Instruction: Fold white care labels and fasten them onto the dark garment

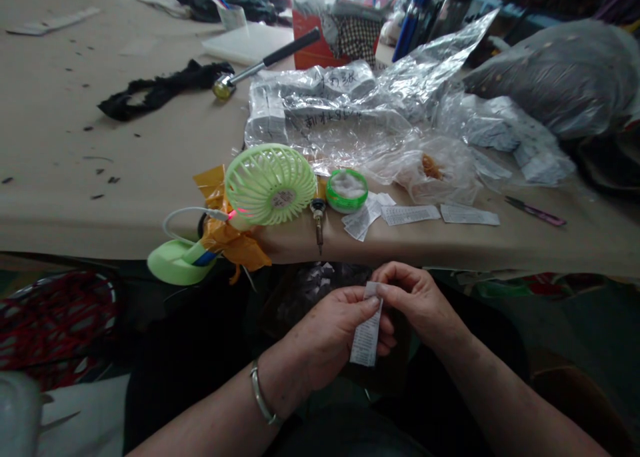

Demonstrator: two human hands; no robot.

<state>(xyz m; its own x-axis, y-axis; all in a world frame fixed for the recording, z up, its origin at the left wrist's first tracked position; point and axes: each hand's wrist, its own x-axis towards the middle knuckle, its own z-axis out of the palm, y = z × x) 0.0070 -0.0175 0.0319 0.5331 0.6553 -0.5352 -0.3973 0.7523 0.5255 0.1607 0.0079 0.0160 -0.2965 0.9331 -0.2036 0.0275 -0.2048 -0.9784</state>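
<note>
Below the table's front edge, my left hand (336, 330) pinches a narrow white printed label (366, 337) between thumb and fingers. The label hangs down with rows of small print facing me. My right hand (417, 300) is closed on the label's upper end, its thumb and fingertips touching it beside my left thumb. More printed labels (410, 215) lie along the table edge in front of my hands. A green round tub (347, 191) with white padding in it stands beside them. Left of the tub, a soldering iron (319, 220) points its tip over the edge.
A green fan (273, 187) is taped at the table edge. Behind it are clear plastic bags (345, 120) with label bundles, a hammer (265, 63), black fabric (163, 90) and a red box (313, 40). A small cutter (537, 211) lies at right. A red-filled basket (55, 323) stands below left.
</note>
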